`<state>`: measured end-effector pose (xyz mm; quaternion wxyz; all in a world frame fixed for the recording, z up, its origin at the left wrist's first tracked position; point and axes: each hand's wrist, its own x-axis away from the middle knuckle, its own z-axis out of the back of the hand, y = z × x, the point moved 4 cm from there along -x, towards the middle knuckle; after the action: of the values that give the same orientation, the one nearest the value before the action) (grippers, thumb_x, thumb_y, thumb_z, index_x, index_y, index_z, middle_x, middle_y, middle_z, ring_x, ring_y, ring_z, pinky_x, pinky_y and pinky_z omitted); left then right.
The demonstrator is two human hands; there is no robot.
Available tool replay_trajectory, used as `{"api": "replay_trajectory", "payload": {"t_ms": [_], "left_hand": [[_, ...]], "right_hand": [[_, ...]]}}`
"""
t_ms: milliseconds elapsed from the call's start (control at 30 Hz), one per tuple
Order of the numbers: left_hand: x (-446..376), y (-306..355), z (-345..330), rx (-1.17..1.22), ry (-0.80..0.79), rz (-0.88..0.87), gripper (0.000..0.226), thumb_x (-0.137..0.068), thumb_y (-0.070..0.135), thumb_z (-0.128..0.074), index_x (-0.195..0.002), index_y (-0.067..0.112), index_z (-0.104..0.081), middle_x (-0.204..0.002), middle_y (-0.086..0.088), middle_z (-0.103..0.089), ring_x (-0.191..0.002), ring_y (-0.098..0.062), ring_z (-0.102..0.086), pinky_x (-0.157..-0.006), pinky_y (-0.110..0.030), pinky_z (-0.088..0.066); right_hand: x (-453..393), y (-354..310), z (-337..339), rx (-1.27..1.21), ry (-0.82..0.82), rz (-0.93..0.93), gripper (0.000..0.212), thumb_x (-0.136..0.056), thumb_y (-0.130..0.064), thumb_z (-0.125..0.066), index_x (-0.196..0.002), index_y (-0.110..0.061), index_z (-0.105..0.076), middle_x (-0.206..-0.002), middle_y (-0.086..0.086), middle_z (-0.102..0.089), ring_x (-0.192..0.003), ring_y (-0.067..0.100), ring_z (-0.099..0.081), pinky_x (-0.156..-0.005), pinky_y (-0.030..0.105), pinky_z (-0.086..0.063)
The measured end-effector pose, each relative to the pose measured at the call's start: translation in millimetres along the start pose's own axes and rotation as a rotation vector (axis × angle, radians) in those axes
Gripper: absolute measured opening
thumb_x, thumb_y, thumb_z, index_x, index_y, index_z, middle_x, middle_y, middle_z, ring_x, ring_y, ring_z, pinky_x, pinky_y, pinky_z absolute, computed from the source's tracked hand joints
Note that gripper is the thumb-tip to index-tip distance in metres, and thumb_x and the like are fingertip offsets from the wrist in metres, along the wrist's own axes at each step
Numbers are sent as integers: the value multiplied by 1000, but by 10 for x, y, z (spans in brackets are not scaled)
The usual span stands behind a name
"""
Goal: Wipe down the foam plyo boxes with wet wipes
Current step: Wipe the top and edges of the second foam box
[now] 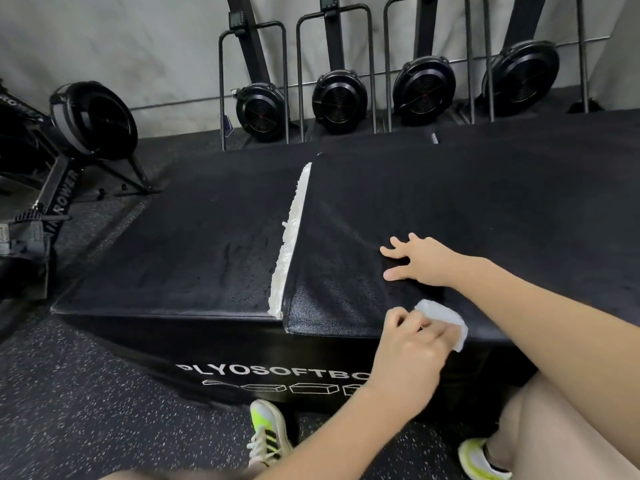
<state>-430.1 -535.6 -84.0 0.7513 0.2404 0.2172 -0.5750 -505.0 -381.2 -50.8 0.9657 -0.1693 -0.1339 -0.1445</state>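
Note:
A black foam plyo box (180, 258) fills the middle of the view, with white "PLYOSOFTBO" lettering on its front face. A split seam on top shows a strip of white foam (291, 237). My left hand (410, 344) grips a bunched white wet wipe (446, 322) against the box's near top edge, right of the split. My right hand (417, 261) lies flat on the black top cover just beyond, fingers spread and pointing left. More black box surface (536, 174) stretches away to the right.
Several rowing machines (337, 98) stand upright against the grey back wall. Another rower (62, 174) sits on the floor at left. The speckled rubber floor (86, 410) runs along the box's front, where my two shoes (266, 434) stand.

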Motion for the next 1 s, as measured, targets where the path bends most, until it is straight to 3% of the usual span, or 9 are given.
{"api": "replay_trajectory", "payload": {"t_ms": [167, 233, 333, 400, 500, 567, 733, 900, 1000], "left_hand": [[57, -352, 137, 0, -68, 150, 31, -76, 6, -68, -89, 34, -71, -85, 19, -67, -85, -10, -54, -87, -31, -34], [24, -609, 235, -16, -72, 303, 34, -72, 5, -70, -87, 35, -72, -76, 16, -64, -76, -13, -55, -85, -32, -33], [-113, -770, 291, 76, -127, 383, 20, -79, 19, -79, -92, 30, -68, -61, 10, -54, -64, -17, -53, -83, -35, -42], [-219, -760, 301, 264, -163, 443, 30, -77, 22, -83, -101, 28, -66, -67, 1, -62, -66, -19, -56, -73, -27, -46], [-246, -797, 336, 572, -262, 603, 53, -74, 24, -87, -121, 37, -67, -97, 5, -73, -91, -2, -64, -79, -9, -43], [-194, -875, 398, 684, -275, 598, 52, -74, 23, -89, -121, 35, -69, -103, 13, -75, -102, 9, -64, -95, -13, -46], [-218, -1354, 647, 389, -322, 615, 37, -78, 31, -85, -113, 37, -73, -112, 15, -72, -107, 6, -61, -97, -20, -48], [-510, -1716, 554, 60, -848, 534, 104, -73, 47, -87, -158, 28, -30, -167, 1, -21, -155, -23, -9, -120, -40, -23], [-609, -1764, 464, -2, -966, 476, 113, -72, 51, -85, -161, 22, -21, -165, -5, -25, -151, -28, -19, -116, -40, -31]], "right_hand": [[36, 158, -36, -171, 25, 23, 62, -92, -58, -58, -149, -42, -39, -163, -15, -21, -154, 19, -5, -122, 40, -13], [97, 208, -3, -273, 112, 18, 50, -91, -50, -65, -139, -40, -54, -155, -15, -39, -150, 16, -23, -119, 36, -23], [289, 149, 95, -419, 333, 37, 32, -93, -39, -66, -125, -35, -68, -131, -13, -64, -118, 8, -59, -91, 15, -42], [468, 49, 108, -488, 444, 66, 27, -95, -32, -64, -121, -32, -71, -117, -18, -69, -105, -2, -62, -85, 5, -42], [732, -84, 26, -497, 477, 150, 20, -96, -30, -64, -113, -29, -75, -101, -18, -74, -97, -4, -65, -86, 14, -49], [861, -136, -56, -454, 392, 179, 15, -95, -34, -64, -103, -32, -77, -94, -13, -74, -91, 3, -66, -80, 22, -52], [898, -255, -195, -234, 289, 209, 20, -88, -27, -66, -72, -36, -57, -87, -14, -59, -87, 11, -55, -83, 34, -49], [832, -342, -231, -88, 243, 278, 16, -86, -21, -55, -73, -18, -46, -79, -3, -52, -80, 16, -49, -73, 38, -49], [819, -378, -264, -70, 217, 352, 25, -98, -26, -53, -73, -23, -50, -90, -5, -52, -92, 13, -49, -80, 31, -47]]}}
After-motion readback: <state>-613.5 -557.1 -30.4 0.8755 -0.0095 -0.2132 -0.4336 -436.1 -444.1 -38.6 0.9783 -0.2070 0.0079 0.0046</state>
